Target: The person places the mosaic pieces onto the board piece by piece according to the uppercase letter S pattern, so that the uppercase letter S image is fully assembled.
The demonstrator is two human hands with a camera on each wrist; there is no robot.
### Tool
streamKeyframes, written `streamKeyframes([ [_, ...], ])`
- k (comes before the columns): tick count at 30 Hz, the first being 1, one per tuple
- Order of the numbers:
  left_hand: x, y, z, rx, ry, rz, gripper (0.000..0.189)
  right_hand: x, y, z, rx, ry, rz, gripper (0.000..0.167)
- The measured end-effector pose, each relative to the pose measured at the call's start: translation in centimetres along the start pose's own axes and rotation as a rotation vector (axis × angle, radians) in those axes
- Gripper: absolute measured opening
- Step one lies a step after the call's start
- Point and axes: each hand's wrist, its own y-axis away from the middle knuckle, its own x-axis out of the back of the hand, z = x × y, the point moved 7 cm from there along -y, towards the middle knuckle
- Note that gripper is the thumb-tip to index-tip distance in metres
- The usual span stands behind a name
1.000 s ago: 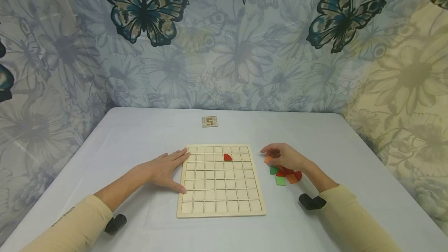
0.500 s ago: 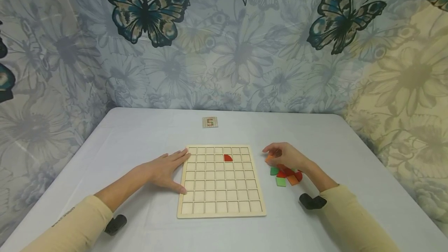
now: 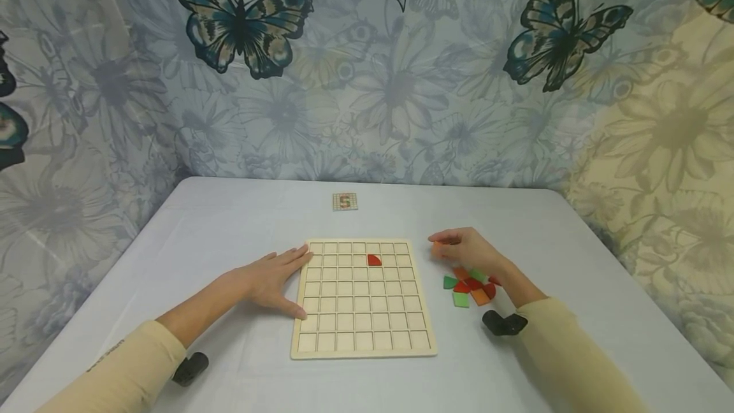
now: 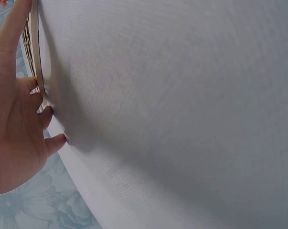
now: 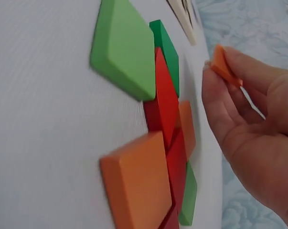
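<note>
Left hand (image 3: 269, 281) is spread wide, fingers and thumb touching the left edge of a pale wooden board with a raised square grid (image 3: 367, 355). Right hand (image 3: 471, 252) has a narrow pinch on a small flat orange piece (image 5: 223, 64), just beside the board's far right corner and apart from the heap.

Splayed left hand is a solid brace imo: light sideways pressure, no leaning. For the right, I'd grip by the sides and level the piece, since it's tilted and its outline is hard to read. I'd hold that wrist high too, clear of the pile.

Pile sits between the board and the counter's (image 3: 229, 209) right edge: thick light green square piece (image 5: 122, 47), darker green piece (image 5: 166, 57), chunky orange square piece (image 5: 143, 181), overlapping red pieces (image 5: 165, 98). All smooth and matte, maybe painted wood, can't swear to it. Cover underneath looks like fine white weave.

One red quarter-round piece (image 3: 374, 260) lies in the board's second row from its far edge. Small square patterned card (image 3: 345, 201) lies near the counter's far edge.
</note>
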Motion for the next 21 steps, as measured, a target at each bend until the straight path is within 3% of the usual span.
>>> streamKeyframes([
  [6, 0.0, 0.0, 0.0, 0.004, -0.002, 0.000, 0.118, -0.2, -0.8, -0.5, -0.010, -0.059, 0.034, 0.044],
  [21, 0.0, 0.1, 0.0, 0.007, 0.000, -0.004, 0.117, -2.1, -2.6, -2.8, 0.047, -0.104, -0.048, 0.044],
])
